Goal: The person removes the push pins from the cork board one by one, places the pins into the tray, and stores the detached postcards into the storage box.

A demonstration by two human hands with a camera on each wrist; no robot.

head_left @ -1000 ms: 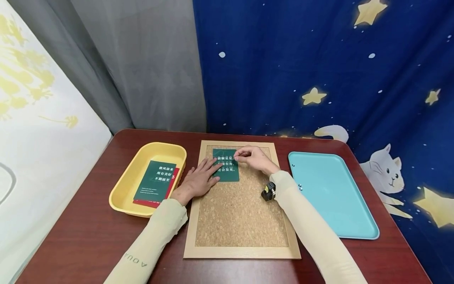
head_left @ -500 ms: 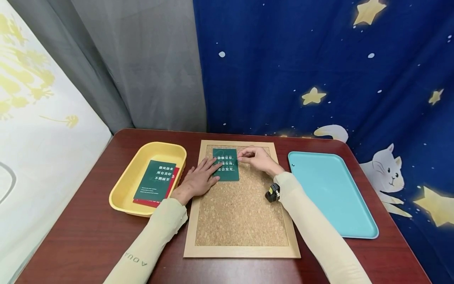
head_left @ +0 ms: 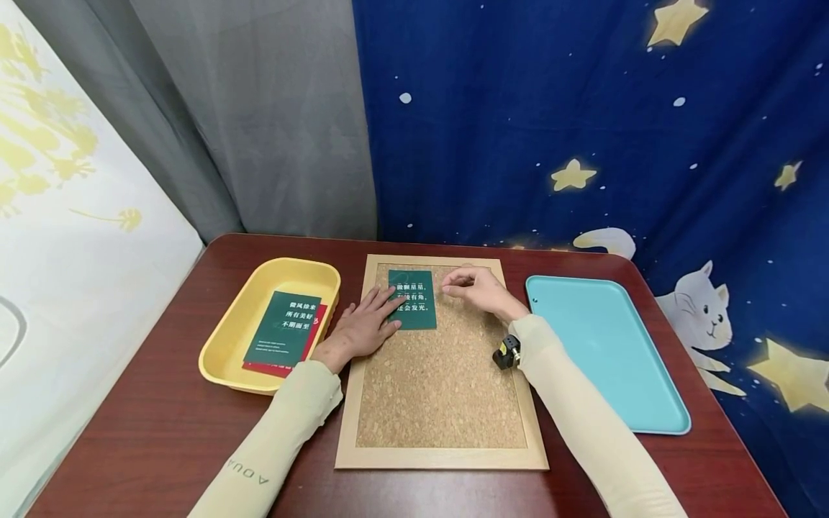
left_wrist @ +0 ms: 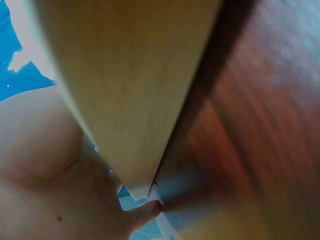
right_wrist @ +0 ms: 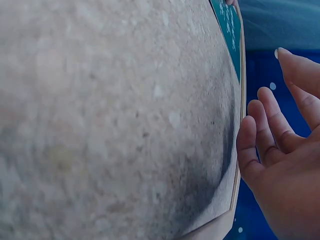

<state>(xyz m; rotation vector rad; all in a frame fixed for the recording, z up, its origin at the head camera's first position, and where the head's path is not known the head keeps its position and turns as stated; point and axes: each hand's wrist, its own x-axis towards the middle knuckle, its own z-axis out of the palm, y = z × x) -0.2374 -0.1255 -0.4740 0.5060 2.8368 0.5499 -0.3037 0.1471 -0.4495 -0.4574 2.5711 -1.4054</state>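
Observation:
A dark green card (head_left: 411, 300) with white print lies at the top of the cork board (head_left: 440, 381). My left hand (head_left: 363, 327) lies flat with straight fingers pressing the card's left edge. My right hand (head_left: 476, 288) hovers just right of the card, fingers relaxed and holding nothing; in the right wrist view its fingers (right_wrist: 270, 130) are loosely bent above the cork (right_wrist: 110, 125), with the card (right_wrist: 229, 22) at the far edge. The left wrist view shows only the board's wooden frame (left_wrist: 125, 75) and the table up close.
A yellow tray (head_left: 233, 338) at the left holds a green card (head_left: 285, 329) over a red one. A light blue tray (head_left: 609, 352) stands at the right. The dark red table (head_left: 162, 424) is backed by curtains.
My right hand has let go of the card's right edge and drawn off a little to the right. The left hand and the card have stayed put.

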